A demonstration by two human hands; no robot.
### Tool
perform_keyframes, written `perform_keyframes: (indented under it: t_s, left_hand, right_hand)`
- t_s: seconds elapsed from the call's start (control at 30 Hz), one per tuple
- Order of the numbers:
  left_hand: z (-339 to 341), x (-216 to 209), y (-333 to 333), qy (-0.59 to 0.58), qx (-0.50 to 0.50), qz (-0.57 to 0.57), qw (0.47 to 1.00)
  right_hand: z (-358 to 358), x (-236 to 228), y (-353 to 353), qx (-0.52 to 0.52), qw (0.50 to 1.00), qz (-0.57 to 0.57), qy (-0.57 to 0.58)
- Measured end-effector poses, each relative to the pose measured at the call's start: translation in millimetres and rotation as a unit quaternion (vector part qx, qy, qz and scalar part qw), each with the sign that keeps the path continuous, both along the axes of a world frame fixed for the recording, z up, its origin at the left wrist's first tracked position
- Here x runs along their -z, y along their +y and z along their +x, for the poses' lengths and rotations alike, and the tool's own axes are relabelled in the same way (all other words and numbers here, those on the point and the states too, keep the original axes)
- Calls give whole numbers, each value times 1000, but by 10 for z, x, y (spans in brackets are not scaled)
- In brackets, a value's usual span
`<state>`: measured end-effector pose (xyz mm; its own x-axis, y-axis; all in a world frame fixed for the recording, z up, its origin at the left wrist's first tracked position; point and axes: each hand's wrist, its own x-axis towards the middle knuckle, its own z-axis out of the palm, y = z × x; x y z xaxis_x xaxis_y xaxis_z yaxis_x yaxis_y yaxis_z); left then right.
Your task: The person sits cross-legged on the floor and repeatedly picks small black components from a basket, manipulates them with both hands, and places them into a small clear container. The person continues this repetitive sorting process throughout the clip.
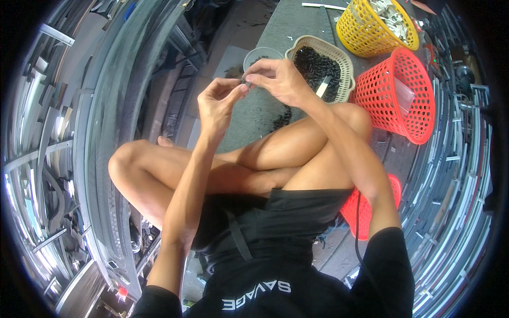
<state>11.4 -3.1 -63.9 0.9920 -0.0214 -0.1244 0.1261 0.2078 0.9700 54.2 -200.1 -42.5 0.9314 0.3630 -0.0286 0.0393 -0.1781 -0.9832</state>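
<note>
My left hand point(216, 106) and my right hand point(283, 82) meet above the grey mat, fingertips to fingertips. Thumb and fingers of both are closed in a pinch on a small dark piece point(244, 81); most of it is hidden, so its kind does not show. Just past my right hand sits a beige plastic basket point(347, 66) holding many small black pieces point(313, 61). A tool with a pale, flat end point(323, 86) lies on them. Partly behind my right hand stands a clear round container point(263, 51). Loose black bits point(282, 119) are scattered on the mat near my legs.
A yellow perforated basket point(366, 37) full of white pieces stands at the far right. Closer, a red basket point(379, 90) leans with a clear bag inside. Another red plastic thing point(366, 212) is beside my right hip. Racks of long metal profiles point(448, 212) line both sides.
</note>
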Motion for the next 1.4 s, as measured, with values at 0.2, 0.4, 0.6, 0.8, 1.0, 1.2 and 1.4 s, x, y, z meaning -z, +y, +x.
perform_keyframes:
  t_s: [0.2, 0.4, 0.6, 0.8, 1.0, 1.2, 1.4]
  left_hand:
    - [-20, -47, 13, -19, -4, 51, 999]
    - [-28, -94, 6, -39, -6, 53, 998]
    - [-56, -125, 6, -25, -8, 51, 998]
    - [-82, -125, -34, -44, -14, 59, 997]
    - [-101, -118, -22, -34, 1, 48, 998]
    - [-37, -64, -41, -42, 26, -39, 998]
    - [-70, -34, -35, -15, 70, -79, 994]
  right_hand:
    - [-20, -31, 1, -12, 999, -30, 14]
    - [-43, -67, 29, -50, 998, 0, 22]
    - [-89, -69, 60, -34, 998, -26, -50]
    - [-128, 5, 103, -8, 990, -59, -131]
    - [-179, 12, 169, 19, 987, -53, -151]
    - [202, -23, -303, 4, 995, -98, -24]
    - [667, 46, -1391, -29, 874, -483, -51]
